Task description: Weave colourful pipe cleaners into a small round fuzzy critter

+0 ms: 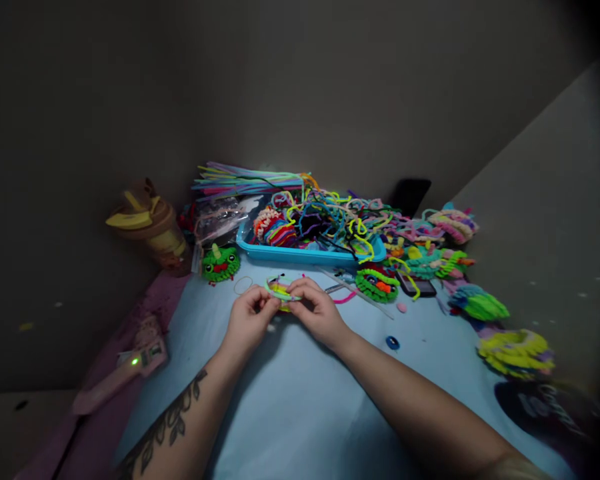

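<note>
Between my two hands is a small ring-shaped piece of pipe cleaners (280, 291) in pale green and yellow, held just above the table. My left hand (253, 313) pinches its left side between thumb and fingers. On the right side, my right hand (320, 312) grips it the same way, fingers curled over the top. The fingers partly hide the piece. Just left of it lies a thin rubber-band-like loop (243, 285). A pink pipe cleaner (345, 298) and a thin grey rod (380, 307) lie to its right.
A blue tray (305, 255) piled with tangled pipe cleaners stands at the back. Green pipe-cleaner faces (221, 264) sit beside it. Straight pipe cleaners (253, 180) lie behind. At left are a brown cup (153, 230) and a pink glue gun (125, 373); finished-looking fluffy pieces (517, 353) line the right.
</note>
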The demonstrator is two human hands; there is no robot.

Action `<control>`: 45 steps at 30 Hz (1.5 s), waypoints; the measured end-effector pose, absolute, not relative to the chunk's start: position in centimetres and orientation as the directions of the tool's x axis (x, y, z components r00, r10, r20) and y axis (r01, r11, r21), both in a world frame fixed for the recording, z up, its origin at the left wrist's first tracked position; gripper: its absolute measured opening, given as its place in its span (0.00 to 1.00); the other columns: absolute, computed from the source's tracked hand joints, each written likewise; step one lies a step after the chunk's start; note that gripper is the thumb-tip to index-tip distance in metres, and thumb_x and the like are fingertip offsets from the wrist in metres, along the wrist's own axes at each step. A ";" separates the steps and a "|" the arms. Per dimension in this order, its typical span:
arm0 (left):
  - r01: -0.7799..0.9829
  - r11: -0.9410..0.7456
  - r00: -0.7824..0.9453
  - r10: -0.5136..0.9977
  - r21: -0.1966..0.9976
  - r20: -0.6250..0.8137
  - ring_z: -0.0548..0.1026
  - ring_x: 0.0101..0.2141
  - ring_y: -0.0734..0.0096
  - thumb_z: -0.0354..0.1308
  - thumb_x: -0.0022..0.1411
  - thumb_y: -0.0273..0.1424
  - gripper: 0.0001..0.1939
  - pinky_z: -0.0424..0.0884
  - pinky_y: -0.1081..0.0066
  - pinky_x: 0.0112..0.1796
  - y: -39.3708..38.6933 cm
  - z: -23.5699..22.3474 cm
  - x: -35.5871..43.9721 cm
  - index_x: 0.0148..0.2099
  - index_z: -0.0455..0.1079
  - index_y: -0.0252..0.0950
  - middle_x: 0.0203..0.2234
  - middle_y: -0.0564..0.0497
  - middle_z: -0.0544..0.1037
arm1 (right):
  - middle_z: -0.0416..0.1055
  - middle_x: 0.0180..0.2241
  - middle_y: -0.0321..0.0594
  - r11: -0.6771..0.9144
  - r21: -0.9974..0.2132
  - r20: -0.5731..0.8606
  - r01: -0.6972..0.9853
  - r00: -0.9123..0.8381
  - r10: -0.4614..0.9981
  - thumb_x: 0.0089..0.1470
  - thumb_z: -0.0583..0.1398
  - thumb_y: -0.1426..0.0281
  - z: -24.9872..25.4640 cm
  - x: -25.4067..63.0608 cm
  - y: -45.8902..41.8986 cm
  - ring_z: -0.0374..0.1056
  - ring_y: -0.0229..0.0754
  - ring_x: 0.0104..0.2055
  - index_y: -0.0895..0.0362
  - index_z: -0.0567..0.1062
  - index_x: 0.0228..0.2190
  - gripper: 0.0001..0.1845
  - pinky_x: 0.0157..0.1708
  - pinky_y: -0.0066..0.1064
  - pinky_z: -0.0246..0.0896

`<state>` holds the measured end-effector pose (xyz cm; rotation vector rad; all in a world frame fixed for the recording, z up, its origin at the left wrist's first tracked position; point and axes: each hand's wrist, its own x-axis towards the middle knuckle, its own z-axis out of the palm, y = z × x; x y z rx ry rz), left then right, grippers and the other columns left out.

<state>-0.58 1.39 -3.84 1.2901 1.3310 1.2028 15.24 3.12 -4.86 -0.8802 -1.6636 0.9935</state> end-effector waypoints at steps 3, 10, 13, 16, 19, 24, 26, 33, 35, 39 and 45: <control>0.119 -0.006 -0.037 0.999 0.993 0.011 0.58 0.19 0.79 0.59 0.53 0.35 0.12 0.55 0.77 0.22 1.4 -3.8 -0.6 0.22 0.64 0.34 0.16 0.59 0.59 | 0.66 0.35 0.40 0.406 -0.909 0.372 0.097 -0.255 0.893 0.53 0.60 0.67 -5.0 15.4 3.2 0.65 0.42 0.40 0.55 0.72 0.27 0.05 0.42 0.35 0.61; 0.044 -0.040 -0.085 0.995 0.998 0.043 0.73 0.33 0.69 0.58 0.55 0.37 0.13 0.68 0.71 0.36 1.8 -4.3 -0.6 0.38 0.74 0.34 0.31 0.49 0.77 | 0.66 0.33 0.39 0.395 -0.914 0.369 0.091 -0.217 0.904 0.53 0.59 0.69 -5.4 15.7 3.7 0.64 0.42 0.40 0.55 0.71 0.27 0.03 0.42 0.35 0.58; 0.020 -0.024 -0.093 0.995 1.000 0.026 0.73 0.33 0.69 0.58 0.55 0.37 0.14 0.68 0.71 0.36 1.8 -4.4 -0.6 0.40 0.73 0.34 0.33 0.49 0.77 | 0.65 0.31 0.38 0.357 -0.931 0.339 0.075 -0.184 0.923 0.53 0.58 0.69 -5.5 15.8 3.9 0.63 0.42 0.37 0.55 0.70 0.27 0.05 0.38 0.33 0.58; 0.045 -0.020 -0.052 0.998 0.999 0.023 0.71 0.29 0.72 0.59 0.55 0.37 0.14 0.67 0.73 0.32 1.7 -4.5 -0.6 0.41 0.73 0.35 0.29 0.51 0.76 | 0.63 0.30 0.37 0.320 -0.946 0.307 0.052 -0.170 0.936 0.54 0.57 0.67 -5.5 15.8 3.9 0.62 0.41 0.35 0.55 0.69 0.26 0.07 0.36 0.32 0.58; 0.091 -0.044 -0.060 0.997 0.995 0.050 0.69 0.27 0.73 0.62 0.52 0.36 0.13 0.65 0.73 0.29 1.7 -4.7 -0.6 0.40 0.73 0.35 0.27 0.52 0.73 | 0.64 0.31 0.38 0.331 -0.943 0.319 0.028 -0.199 0.927 0.54 0.58 0.65 -5.4 15.8 3.9 0.62 0.41 0.36 0.55 0.69 0.26 0.08 0.37 0.33 0.58; 0.134 -0.096 -0.041 0.994 0.986 0.102 0.67 0.29 0.73 0.61 0.53 0.37 0.09 0.62 0.73 0.30 1.7 -4.4 -0.7 0.31 0.74 0.35 0.27 0.52 0.69 | 0.66 0.31 0.39 0.376 -0.926 0.353 0.037 -0.268 0.896 0.54 0.58 0.63 -5.2 15.7 3.7 0.63 0.42 0.37 0.55 0.70 0.27 0.09 0.40 0.35 0.58; 0.151 -0.094 -0.019 0.995 0.984 0.098 0.65 0.28 0.73 0.61 0.53 0.37 0.09 0.60 0.74 0.29 1.7 -4.2 -0.7 0.28 0.73 0.35 0.26 0.52 0.67 | 0.66 0.32 0.39 0.384 -0.923 0.360 0.039 -0.268 0.893 0.54 0.59 0.62 -5.2 15.7 3.6 0.63 0.43 0.37 0.55 0.70 0.27 0.09 0.40 0.36 0.58; 0.178 -0.114 -0.010 0.993 0.977 0.118 0.63 0.27 0.73 0.59 0.53 0.35 0.11 0.58 0.73 0.29 1.6 -4.0 -0.8 0.24 0.68 0.35 0.24 0.53 0.64 | 0.66 0.33 0.40 0.408 -0.912 0.382 0.033 -0.290 0.877 0.55 0.59 0.61 -5.2 15.7 3.6 0.64 0.43 0.38 0.55 0.71 0.26 0.11 0.40 0.36 0.59; 0.198 -0.133 -0.015 0.990 0.971 0.139 0.63 0.27 0.72 0.59 0.53 0.35 0.11 0.58 0.72 0.29 1.7 -4.0 -0.9 0.23 0.67 0.35 0.23 0.53 0.63 | 0.66 0.34 0.40 0.414 -0.910 0.391 0.019 -0.294 0.872 0.54 0.60 0.61 -5.2 15.6 3.5 0.64 0.43 0.38 0.54 0.72 0.28 0.09 0.39 0.36 0.60; 0.169 -0.097 -0.033 0.994 0.981 0.104 0.63 0.27 0.72 0.60 0.52 0.36 0.12 0.58 0.72 0.28 1.6 -4.0 -0.8 0.22 0.67 0.35 0.23 0.53 0.63 | 0.67 0.35 0.40 0.400 -0.916 0.375 0.024 -0.300 0.877 0.51 0.63 0.63 -5.1 15.5 3.4 0.65 0.42 0.39 0.54 0.75 0.32 0.08 0.40 0.35 0.61; 0.004 -0.029 -0.081 0.996 1.000 0.029 0.68 0.29 0.71 0.59 0.54 0.37 0.10 0.64 0.71 0.31 1.6 -3.9 -0.6 0.36 0.71 0.35 0.27 0.52 0.70 | 0.68 0.31 0.39 0.332 -0.941 0.309 0.057 -0.252 0.917 0.52 0.61 0.63 -5.1 15.7 3.5 0.65 0.41 0.36 0.55 0.74 0.29 0.08 0.40 0.35 0.60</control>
